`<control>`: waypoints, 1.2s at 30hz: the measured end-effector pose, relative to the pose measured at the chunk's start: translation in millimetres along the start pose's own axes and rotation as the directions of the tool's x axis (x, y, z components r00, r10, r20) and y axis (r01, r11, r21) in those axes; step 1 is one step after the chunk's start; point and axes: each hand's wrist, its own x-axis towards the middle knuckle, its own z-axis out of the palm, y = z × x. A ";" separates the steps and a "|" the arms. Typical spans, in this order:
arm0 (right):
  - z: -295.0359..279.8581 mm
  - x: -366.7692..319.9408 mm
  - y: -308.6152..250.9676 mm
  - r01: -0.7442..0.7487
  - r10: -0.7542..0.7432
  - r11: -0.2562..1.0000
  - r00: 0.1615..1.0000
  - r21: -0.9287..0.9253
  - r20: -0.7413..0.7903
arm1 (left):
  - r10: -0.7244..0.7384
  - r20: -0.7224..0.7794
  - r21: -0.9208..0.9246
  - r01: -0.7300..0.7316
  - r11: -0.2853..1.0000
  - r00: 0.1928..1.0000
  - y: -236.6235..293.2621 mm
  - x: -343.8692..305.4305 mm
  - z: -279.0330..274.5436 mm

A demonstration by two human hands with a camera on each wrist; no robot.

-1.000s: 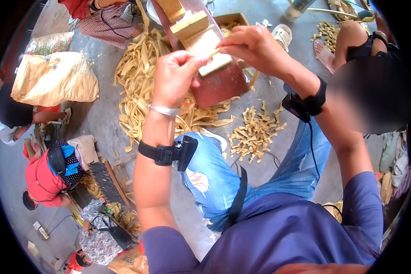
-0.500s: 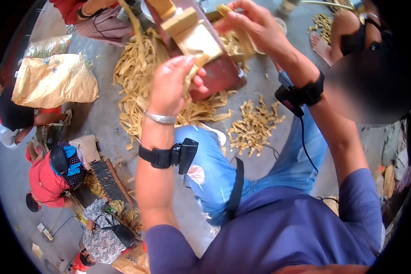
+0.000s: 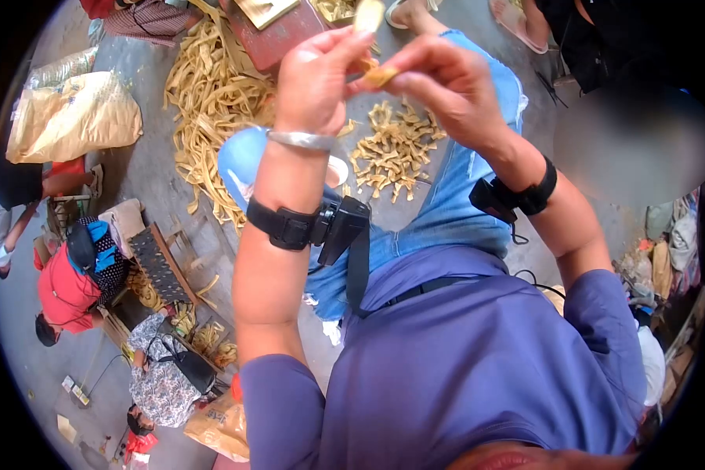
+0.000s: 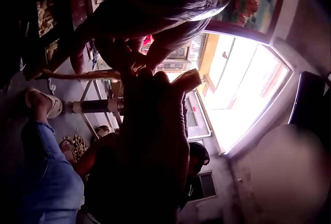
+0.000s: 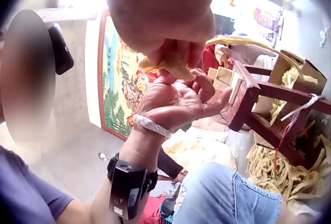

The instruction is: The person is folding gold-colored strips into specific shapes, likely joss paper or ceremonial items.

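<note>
My left hand [image 3: 312, 86], with a silver bracelet at its wrist, grips a soft yellowish-tan strip [image 3: 368, 16] whose end sticks up past the fingers. Right beside it, my right hand [image 3: 450, 90] pinches a folded part of tan strip [image 3: 381, 76] between thumb and fingers. In the right wrist view this strip [image 5: 178, 70] spans the place where both hands meet, the left palm [image 5: 173, 102] turned up beneath it. The left wrist view is dark, but a strip end [image 4: 187, 80] juts out from the fingers.
A dark red bench [image 3: 278, 35] with a wooden block stands ahead. Long tan strips [image 3: 211, 117] lie heaped on the floor to its left; short knotted pieces [image 3: 395, 149] lie between my legs. Other people sit working at left, near a paper sack [image 3: 74, 117].
My hands have drawn back from over the bench towards my body. They were apart half a second ago, each with tan strip, and are now together. The head view has shifted too.
</note>
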 end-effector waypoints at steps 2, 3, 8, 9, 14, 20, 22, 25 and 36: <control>-6.6 -3.8 -0.6 0.170 -0.213 0.956 0.962 -0.238 -0.169 | 0.131 0.096 0.400 -0.158 0.903 0.987 14.2 -19.7 24.3; -12.1 0.8 2.8 0.182 -0.233 0.951 0.954 -0.252 -0.189 | 0.167 0.173 0.476 -0.231 0.848 0.971 9.8 -19.1 23.1; -17.9 4.8 -20.2 -0.282 0.277 0.959 0.935 0.008 -0.224 | 0.529 0.382 0.830 -0.532 0.164 0.758 25.4 -45.6 50.2; -21.0 4.6 -15.1 -0.321 0.291 0.944 0.922 -0.081 -0.256 | 0.560 0.382 0.832 -0.537 0.138 0.735 28.5 -51.3 56.4; -28.5 3.4 -16.4 -0.246 0.248 0.959 0.969 -0.142 -0.003 | 0.628 0.469 0.799 -0.602 -0.001 0.621 31.3 -50.1 56.9; -31.5 -0.2 -7.6 -0.117 0.130 0.989 0.978 -0.085 0.165 | 0.583 0.535 0.785 -0.615 -0.075 0.612 28.8 -45.9 54.3; -30.4 -4.5 -9.6 -0.151 0.146 0.988 0.979 0.026 0.145 | 0.589 0.392 0.788 -0.588 0.181 0.707 25.2 -49.5 54.0; -15.0 -13.8 -9.2 -0.249 0.273 0.883 0.962 0.398 -0.004 | 0.593 0.286 0.828 -0.506 0.244 0.753 13.2 -47.1 50.2; -21.8 -16.8 -9.8 -0.258 0.255 0.965 0.966 0.047 0.050 | 0.396 0.017 0.382 -0.372 0.846 0.918 -6.7 -61.2 41.0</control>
